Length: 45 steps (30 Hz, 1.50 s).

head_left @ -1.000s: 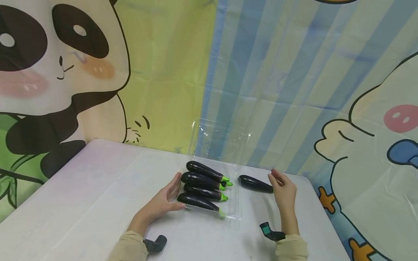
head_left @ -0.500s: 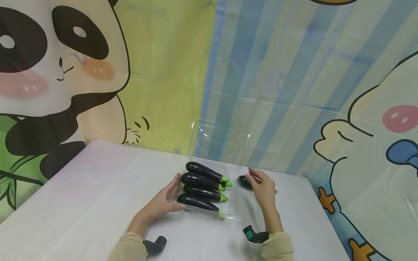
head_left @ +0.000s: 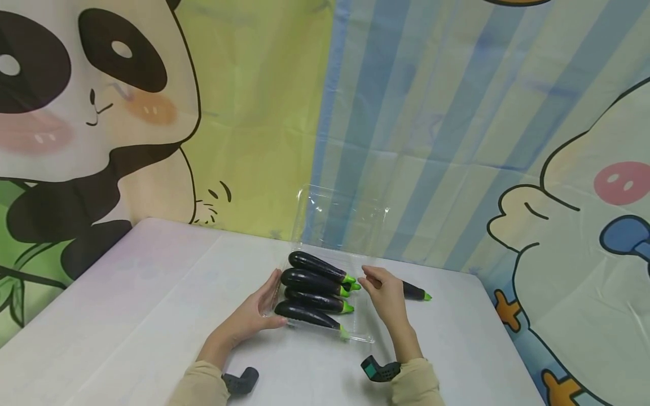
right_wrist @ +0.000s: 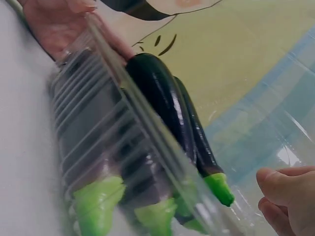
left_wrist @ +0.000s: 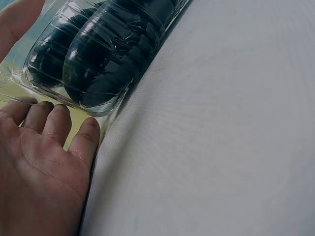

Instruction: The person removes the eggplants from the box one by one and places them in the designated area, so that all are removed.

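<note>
Eggplants point(head_left: 310, 281) in a row in the clear tray point(head_left: 362, 322), with one loose eggplant point(head_left: 414, 291) to the right on the table point(head_left: 152, 316). Looks like a step of unpacking; probably calls next for a pinch at a green stem point(head_left: 348, 308) and a lift clear of the tray. Left hand point(head_left: 247, 311) around the tray's left end, holding it between thumb and fingers; right hand point(head_left: 387, 294) just beside the stems, fingers loosely bent toward the thumb, nothing held.

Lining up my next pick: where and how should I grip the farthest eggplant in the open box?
Pinch the farthest eggplant just behind its green stem, probably from above and the right: it narrows there, that end points right, and the lid stands open.
</note>
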Each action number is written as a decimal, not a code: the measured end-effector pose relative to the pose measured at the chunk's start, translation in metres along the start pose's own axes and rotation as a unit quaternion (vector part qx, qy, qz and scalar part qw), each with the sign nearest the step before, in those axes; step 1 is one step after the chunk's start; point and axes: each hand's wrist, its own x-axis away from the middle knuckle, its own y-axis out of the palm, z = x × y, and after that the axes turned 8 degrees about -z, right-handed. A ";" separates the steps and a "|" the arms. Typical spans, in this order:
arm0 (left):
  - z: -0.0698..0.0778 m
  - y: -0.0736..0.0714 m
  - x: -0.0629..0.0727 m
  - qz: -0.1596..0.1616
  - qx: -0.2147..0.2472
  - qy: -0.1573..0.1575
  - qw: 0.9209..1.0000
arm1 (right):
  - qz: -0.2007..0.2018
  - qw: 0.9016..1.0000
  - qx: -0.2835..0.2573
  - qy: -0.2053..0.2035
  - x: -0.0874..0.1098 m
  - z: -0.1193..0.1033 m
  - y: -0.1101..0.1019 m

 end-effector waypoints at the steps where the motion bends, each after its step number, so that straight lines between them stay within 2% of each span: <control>1: 0.000 0.000 0.000 0.001 0.001 -0.001 1.000 | -0.003 1.000 0.007 -0.004 0.000 -0.001 0.001; 7: 0.000 0.001 0.000 0.002 -0.001 -0.002 1.000 | -0.019 0.999 0.038 -0.001 0.000 0.001 0.010; 15: -0.001 0.002 -0.001 -0.002 0.002 0.004 1.000 | -0.017 0.998 0.056 -0.002 0.001 0.003 0.015; 27: -0.002 0.001 -0.001 -0.001 0.008 0.008 1.000 | -0.010 0.993 0.118 -0.024 0.000 0.004 0.019; 31: -0.002 0.001 -0.001 0.000 0.007 0.007 1.000 | -0.015 0.990 0.137 -0.015 -0.001 0.002 0.020; 45: -0.001 0.001 0.000 -0.001 0.002 0.002 1.000 | -0.015 0.989 0.146 -0.004 -0.001 -0.002 0.022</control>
